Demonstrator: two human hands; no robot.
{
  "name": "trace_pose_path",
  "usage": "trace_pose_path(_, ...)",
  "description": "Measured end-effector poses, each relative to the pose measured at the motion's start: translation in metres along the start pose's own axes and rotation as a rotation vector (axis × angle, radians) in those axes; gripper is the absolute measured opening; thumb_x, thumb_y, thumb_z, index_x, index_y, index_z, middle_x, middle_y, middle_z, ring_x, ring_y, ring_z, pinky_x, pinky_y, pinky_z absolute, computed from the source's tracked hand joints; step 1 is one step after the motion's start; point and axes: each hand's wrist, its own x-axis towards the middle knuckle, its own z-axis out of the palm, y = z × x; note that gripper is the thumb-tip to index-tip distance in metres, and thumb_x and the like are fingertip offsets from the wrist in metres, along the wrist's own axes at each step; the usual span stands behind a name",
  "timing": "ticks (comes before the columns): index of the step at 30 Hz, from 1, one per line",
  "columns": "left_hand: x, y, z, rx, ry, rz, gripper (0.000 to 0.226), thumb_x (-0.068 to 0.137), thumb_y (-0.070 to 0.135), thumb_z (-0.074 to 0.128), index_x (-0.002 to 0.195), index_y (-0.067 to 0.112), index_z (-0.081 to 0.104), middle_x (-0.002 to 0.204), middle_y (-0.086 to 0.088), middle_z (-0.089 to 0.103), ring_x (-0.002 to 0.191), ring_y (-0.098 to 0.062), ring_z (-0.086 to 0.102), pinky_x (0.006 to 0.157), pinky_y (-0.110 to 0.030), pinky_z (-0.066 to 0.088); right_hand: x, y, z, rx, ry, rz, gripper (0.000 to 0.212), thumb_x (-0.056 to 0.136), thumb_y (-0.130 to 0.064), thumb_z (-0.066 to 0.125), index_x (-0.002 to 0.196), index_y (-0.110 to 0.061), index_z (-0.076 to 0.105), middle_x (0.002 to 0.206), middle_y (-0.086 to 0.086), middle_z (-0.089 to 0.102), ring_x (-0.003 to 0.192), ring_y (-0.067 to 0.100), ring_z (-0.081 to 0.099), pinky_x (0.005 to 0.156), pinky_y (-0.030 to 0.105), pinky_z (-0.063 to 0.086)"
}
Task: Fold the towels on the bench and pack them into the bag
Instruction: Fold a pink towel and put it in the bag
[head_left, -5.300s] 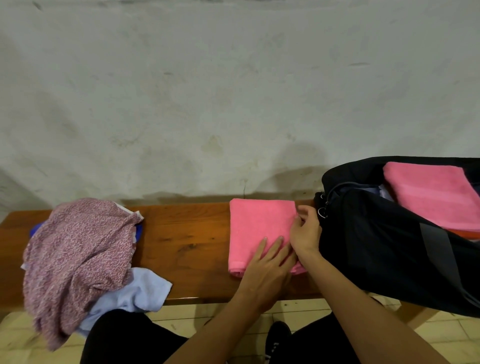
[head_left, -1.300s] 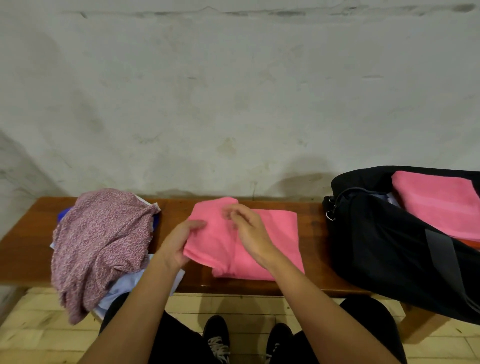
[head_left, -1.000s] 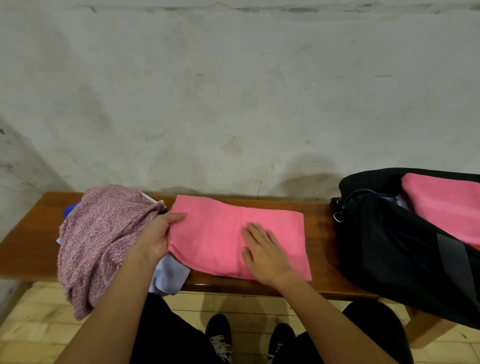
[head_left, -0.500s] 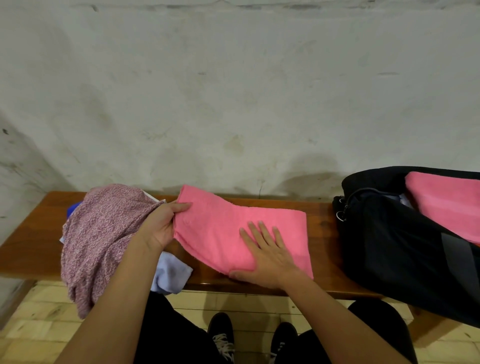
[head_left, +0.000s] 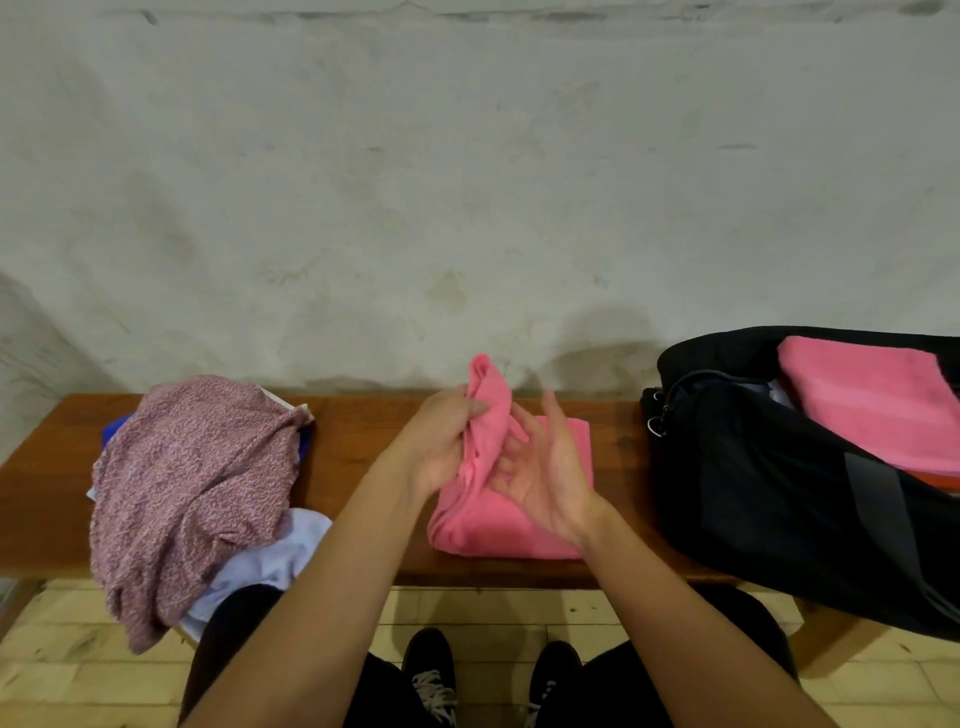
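A pink towel (head_left: 498, 525) lies on the wooden bench (head_left: 358, 431) in the middle. My left hand (head_left: 441, 441) grips its left end and holds it raised over the rest of the towel. My right hand (head_left: 545, 467) hovers just right of the raised flap with fingers spread and straight, palm turned toward it. A black bag (head_left: 769, 499) stands open on the bench's right end with a folded pink towel (head_left: 872, 405) lying in it. A heap of cloths sits at the left, topped by a mauve speckled towel (head_left: 192, 483), with a pale blue cloth (head_left: 270, 561) under it.
A rough whitish wall (head_left: 467, 182) rises directly behind the bench. Below the bench's front edge are a tiled floor (head_left: 67, 654), my dark trousers and my black shoes (head_left: 431, 670). The heap hangs over the front edge at the left.
My left hand has lifted the towel's left end up and carried it right, over the middle. My right hand has come off the towel, where it lay flat, and now hovers beside the flap.
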Motion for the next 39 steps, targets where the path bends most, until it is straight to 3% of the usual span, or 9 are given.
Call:
trace_pose_path(2,0.004,-0.008,0.016,-0.017,-0.024,0.002,0.021,0.098,0.006,0.04,0.099,-0.005,0.058,0.081,-0.026,0.059,0.062,-0.029,0.06,0.063,-0.037,0.052,0.001,-0.009,-0.003,0.034,0.063,0.042,0.074,0.095,-0.066,0.042,0.142,-0.009,0.05,0.12,0.015,0.068,0.107,0.027,0.068,0.086,0.04,0.056)
trace_pose_path(5,0.004,-0.018,0.014,-0.029,-0.092,-0.034,0.028,0.1,0.018,0.047,0.111,-0.002,0.064,0.103,-0.018,0.066,0.093,-0.025,0.066,0.093,-0.039,0.051,-0.001,-0.01,-0.016,0.079,0.106,0.136,0.073,0.085,-0.06,0.068,0.133,-0.006,0.059,0.131,0.023,0.061,0.12,0.037,0.061,0.106,0.05,0.045)
trace_pose_path(10,-0.011,-0.032,-0.021,0.418,-0.063,0.168,0.027,0.101,0.016,0.046,0.122,0.012,0.062,0.127,-0.004,0.064,0.118,-0.012,0.059,0.104,-0.029,0.044,-0.006,-0.005,-0.042,-0.1,0.358,0.185,0.033,0.1,-0.027,0.057,0.125,-0.006,0.059,0.096,0.014,0.076,0.088,0.03,0.074,0.072,0.042,0.061)
trace_pose_path(14,-0.017,-0.062,-0.051,0.964,-0.137,0.289,0.069,0.087,0.015,0.064,0.144,0.04,0.034,0.153,0.019,0.025,0.143,0.001,0.017,0.117,-0.029,0.023,0.001,-0.001,-0.047,-0.137,0.431,0.206,0.033,0.104,-0.025,0.048,0.131,-0.006,0.055,0.105,0.015,0.073,0.09,0.03,0.073,0.066,0.041,0.062)
trace_pose_path(16,-0.013,-0.082,-0.059,1.272,-0.187,0.319,0.093,0.08,0.038,0.072,0.15,0.044,0.011,0.159,0.02,-0.004,0.145,0.001,-0.013,0.12,-0.036,-0.004,0.003,-0.004,-0.047,-0.112,0.414,0.189,0.034,0.106,-0.027,0.043,0.135,-0.009,0.049,0.111,0.015,0.07,0.096,0.03,0.071,0.068,0.043,0.062)
trace_pose_path(19,-0.003,-0.101,-0.059,1.548,-0.124,0.42,0.104,0.076,0.064,0.065,0.151,0.043,-0.005,0.158,0.015,-0.022,0.141,-0.004,-0.031,0.117,-0.039,-0.015,0.006,-0.007,-0.048,-0.168,0.391,0.151,0.035,0.107,-0.028,0.039,0.141,-0.021,0.04,0.118,0.013,0.064,0.103,0.031,0.067,0.079,0.047,0.061)
trace_pose_path(24,0.01,-0.11,-0.043,1.727,-0.102,0.505,0.086,0.086,0.064,0.051,0.151,0.044,-0.003,0.159,0.013,-0.015,0.144,-0.009,-0.027,0.119,-0.048,-0.013,0.01,-0.002,-0.061,-0.56,0.459,-0.027,0.038,0.106,-0.025,0.04,0.143,-0.018,0.041,0.131,0.002,0.055,0.116,0.021,0.056,0.098,0.038,0.05)
trace_pose_path(30,0.012,-0.12,-0.029,1.891,-0.112,0.496,0.085,0.088,0.069,0.04,0.151,0.039,-0.009,0.16,0.009,-0.013,0.146,-0.014,-0.021,0.115,-0.052,-0.019,0.012,0.005,-0.077,-1.062,0.593,-0.161,0.043,0.103,-0.031,0.044,0.14,-0.011,0.051,0.137,0.006,0.059,0.127,0.03,0.053,0.105,0.049,0.045)
trace_pose_path(39,0.01,-0.122,-0.022,1.85,-0.057,0.456,0.069,0.094,0.067,0.01,0.153,0.035,-0.005,0.16,0.007,-0.011,0.146,-0.012,-0.018,0.119,-0.047,-0.012,-0.004,0.008,-0.074,-1.425,0.66,-0.161,0.051,0.098,-0.033,0.053,0.142,-0.022,0.031,0.135,0.008,0.048,0.105,0.032,0.063,0.082,0.045,0.055)
